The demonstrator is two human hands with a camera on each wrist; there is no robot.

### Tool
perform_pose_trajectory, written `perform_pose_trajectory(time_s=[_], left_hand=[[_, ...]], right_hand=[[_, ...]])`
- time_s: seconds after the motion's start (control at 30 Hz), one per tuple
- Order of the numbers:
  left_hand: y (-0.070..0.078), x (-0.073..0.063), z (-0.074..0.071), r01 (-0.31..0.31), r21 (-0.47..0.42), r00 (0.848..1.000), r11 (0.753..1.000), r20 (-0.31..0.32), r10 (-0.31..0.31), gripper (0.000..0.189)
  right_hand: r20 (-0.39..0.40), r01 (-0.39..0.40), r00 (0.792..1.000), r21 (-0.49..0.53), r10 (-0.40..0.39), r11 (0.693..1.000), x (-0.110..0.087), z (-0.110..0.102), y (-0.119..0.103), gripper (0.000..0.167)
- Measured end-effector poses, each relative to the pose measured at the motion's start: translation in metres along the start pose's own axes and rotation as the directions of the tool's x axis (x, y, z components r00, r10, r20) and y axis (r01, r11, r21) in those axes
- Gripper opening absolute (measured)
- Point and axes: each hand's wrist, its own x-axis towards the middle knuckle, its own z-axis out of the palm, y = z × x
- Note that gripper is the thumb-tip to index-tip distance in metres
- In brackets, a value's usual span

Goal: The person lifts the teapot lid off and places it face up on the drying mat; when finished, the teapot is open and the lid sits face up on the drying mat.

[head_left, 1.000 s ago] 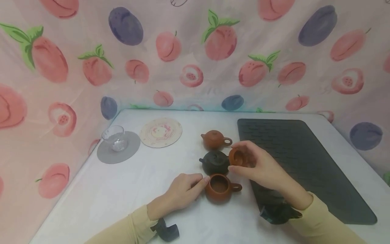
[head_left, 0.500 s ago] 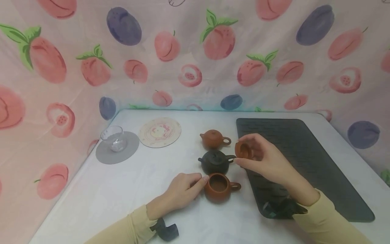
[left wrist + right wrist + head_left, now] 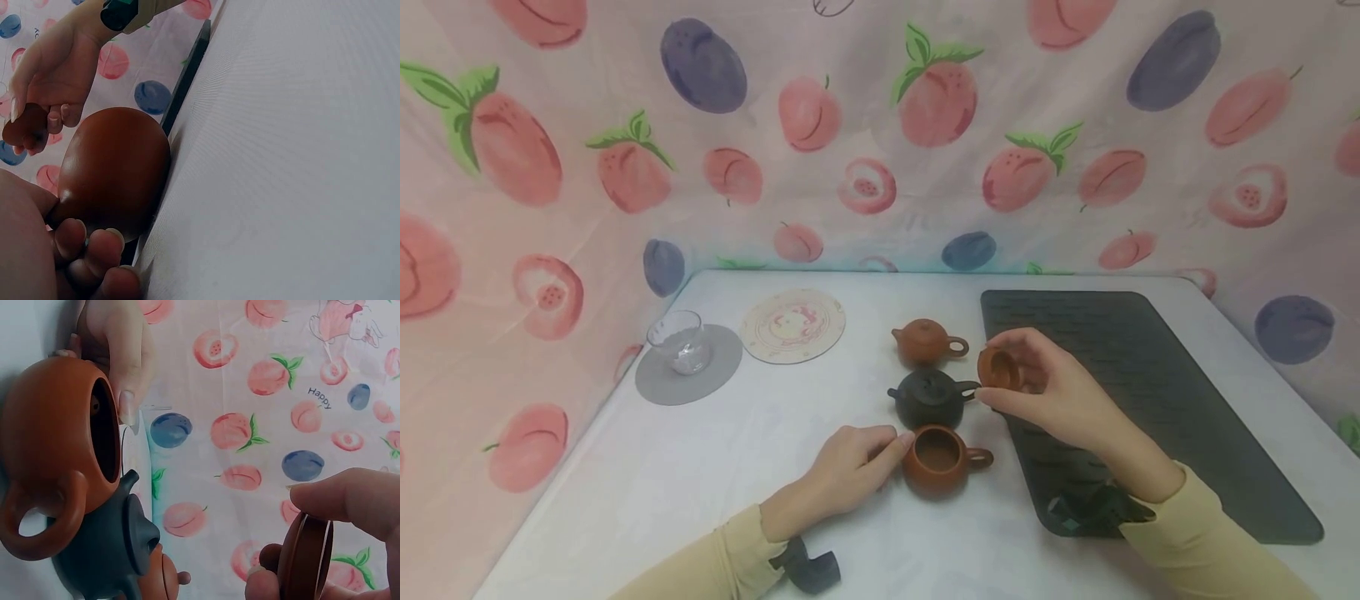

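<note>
Right hand [image 3: 1060, 398] pinches lid [image 3: 1002, 370] — white table [image 3: 700, 467], fruit-print backdrop [image 3: 880, 100].

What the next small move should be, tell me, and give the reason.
Probably turn the small lid over so its knob points up, ready for the open brown teapot. The right hand holds the lid knob-down, hollow underside upward; the teapot stands uncovered, with the left hand touching its side.

We see soft, hazy light in the head view; both wrist views look dimmer; in the left one, faint ripples band the white tabletop [image 3: 300, 137] and the brown pot [image 3: 115, 165] shines softly.
</note>
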Motion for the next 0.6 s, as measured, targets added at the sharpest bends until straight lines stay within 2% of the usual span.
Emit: perform_pose_trajectory(time_s=[0.33,0.6], left_hand=[[-0.0001,0.0002,-0.0001,0.006,0.010,1.000,1.000,0.005,-0.006,0.045],[0.0009,0.0004,-0.0003,-0.003,-0.003,1.000,1.000,0.000,0.003,0.046]], right_hand=[[-0.016,-0.006,1.000,-0.013,0.006,1.000,0.0001,-0.0022,0.0000,0.059],[-0.044,0.024,0.999,-0.030,-0.026,0.999,0.0018,-0.0055,0.0033,0.057]])
